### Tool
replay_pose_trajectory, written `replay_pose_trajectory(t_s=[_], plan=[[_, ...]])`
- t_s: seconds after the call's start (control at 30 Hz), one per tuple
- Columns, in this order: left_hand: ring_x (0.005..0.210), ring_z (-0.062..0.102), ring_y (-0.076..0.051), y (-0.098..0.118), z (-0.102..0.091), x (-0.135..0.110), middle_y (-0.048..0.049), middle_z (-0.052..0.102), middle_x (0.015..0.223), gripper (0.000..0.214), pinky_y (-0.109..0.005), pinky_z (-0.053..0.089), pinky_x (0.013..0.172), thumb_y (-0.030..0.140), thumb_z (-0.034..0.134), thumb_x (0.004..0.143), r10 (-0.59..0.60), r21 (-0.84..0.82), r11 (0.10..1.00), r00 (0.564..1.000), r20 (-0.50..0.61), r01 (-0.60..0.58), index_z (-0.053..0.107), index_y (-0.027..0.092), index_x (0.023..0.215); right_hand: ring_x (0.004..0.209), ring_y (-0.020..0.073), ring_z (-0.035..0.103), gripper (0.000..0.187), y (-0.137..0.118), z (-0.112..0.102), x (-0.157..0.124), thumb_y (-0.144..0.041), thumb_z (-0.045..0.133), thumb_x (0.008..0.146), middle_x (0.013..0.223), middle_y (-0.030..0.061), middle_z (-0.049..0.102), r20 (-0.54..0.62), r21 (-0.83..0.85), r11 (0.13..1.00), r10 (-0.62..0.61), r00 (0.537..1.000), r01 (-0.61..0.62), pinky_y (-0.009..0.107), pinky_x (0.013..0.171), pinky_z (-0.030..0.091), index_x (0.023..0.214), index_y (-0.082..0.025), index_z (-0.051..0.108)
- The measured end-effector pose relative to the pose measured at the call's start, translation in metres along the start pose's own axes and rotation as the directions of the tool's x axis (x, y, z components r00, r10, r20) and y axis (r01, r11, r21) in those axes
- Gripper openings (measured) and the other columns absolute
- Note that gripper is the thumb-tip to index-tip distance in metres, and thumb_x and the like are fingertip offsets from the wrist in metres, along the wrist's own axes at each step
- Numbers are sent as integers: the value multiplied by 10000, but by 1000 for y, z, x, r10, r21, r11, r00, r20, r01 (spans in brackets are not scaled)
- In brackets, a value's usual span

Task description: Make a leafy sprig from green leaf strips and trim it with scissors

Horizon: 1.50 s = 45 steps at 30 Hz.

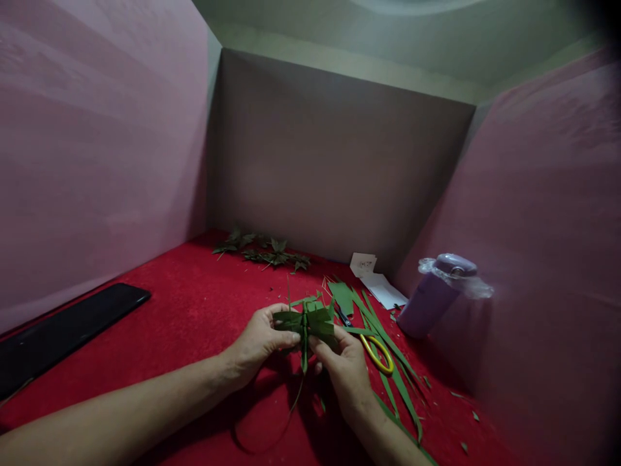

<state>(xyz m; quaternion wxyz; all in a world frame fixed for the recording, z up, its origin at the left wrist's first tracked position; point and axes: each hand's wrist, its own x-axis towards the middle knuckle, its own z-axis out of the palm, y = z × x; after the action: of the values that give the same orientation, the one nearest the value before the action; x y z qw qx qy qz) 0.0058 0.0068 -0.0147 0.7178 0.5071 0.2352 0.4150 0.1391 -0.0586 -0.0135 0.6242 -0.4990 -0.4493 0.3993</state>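
A small woven figure of green leaf strips (306, 322), shaped like an insect with spread wings, is held just above the red cloth (194, 317). My left hand (257, 343) pinches its left wing. The figure's lower right side is gripped by my right hand (347, 372), fingers closed. A thin leaf stem trails down from the figure toward me.
Yellow-handled scissors (377, 353) lie among loose green leaf strips (388, 349) to the right. A purple bottle (434, 294) leans at the right wall. Finished leaf pieces (272, 254) lie at the back, white paper (378, 281) beyond the strips, a black flat object (63, 333) at left.
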Motion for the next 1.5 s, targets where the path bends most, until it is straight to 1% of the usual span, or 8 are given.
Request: replay_pose_trajectory(t_s=[0.27,0.37,0.57,0.73,0.87,1.0,1.17,1.5], plan=[[580,576,-119,1,2,-1,1,626,641,260,-237,418,586,118,744,538,13,-4,1000,1000,-15,-13,550,143,709,401,82,411,199,4,-3,1,-326,676,689,557,-34,573,0,-37,999,-12,1000,12,199,390,347,799,-162,648],[562,560,-107,2,2,-3,10,619,625,256,-225,408,570,128,750,534,18,19,1000,1000,-15,-18,562,138,707,426,95,447,220,4,-2,1,-340,689,672,632,-7,626,-7,-3,1000,3,1000,-3,208,400,366,793,-160,656],[551,555,-109,3,3,-4,12,615,610,269,-229,403,562,140,755,513,27,16,1000,1000,-12,-27,554,144,691,409,75,408,209,3,0,-1,-320,714,642,594,-23,600,0,65,997,32,999,-32,195,393,352,766,-156,673],[548,552,-110,3,4,-4,20,605,600,270,-232,399,558,121,741,511,29,26,999,999,-15,-29,529,153,676,435,84,431,194,5,0,-2,-317,702,655,604,-14,591,2,66,997,40,999,-40,190,398,362,743,-148,667],[555,551,-109,4,3,-5,14,606,611,256,-238,404,572,127,731,532,38,23,999,999,-5,-37,530,148,688,490,105,490,186,4,0,-2,-300,687,677,678,2,636,1,47,999,6,1000,-6,200,441,394,799,-160,671],[594,568,-120,4,2,-5,-10,634,682,270,-257,422,608,129,716,579,55,26,998,998,32,-56,551,140,791,625,159,569,193,2,0,-1,-284,685,676,729,10,666,-19,31,998,-59,998,60,225,523,434,838,-179,680],[708,597,-149,3,3,-4,-49,659,811,363,-282,442,695,134,740,574,48,-6,999,999,17,-48,570,131,895,537,147,542,176,3,1,-1,-298,675,687,641,-2,642,-30,-17,999,-49,998,48,218,448,397,821,-185,682],[612,588,-137,4,5,-4,-7,645,677,340,-279,441,653,172,777,516,18,-22,1000,1000,-25,-18,593,122,798,686,176,594,175,3,2,0,-293,697,659,725,13,682,9,-13,994,-112,994,112,269,658,466,788,-176,690]])
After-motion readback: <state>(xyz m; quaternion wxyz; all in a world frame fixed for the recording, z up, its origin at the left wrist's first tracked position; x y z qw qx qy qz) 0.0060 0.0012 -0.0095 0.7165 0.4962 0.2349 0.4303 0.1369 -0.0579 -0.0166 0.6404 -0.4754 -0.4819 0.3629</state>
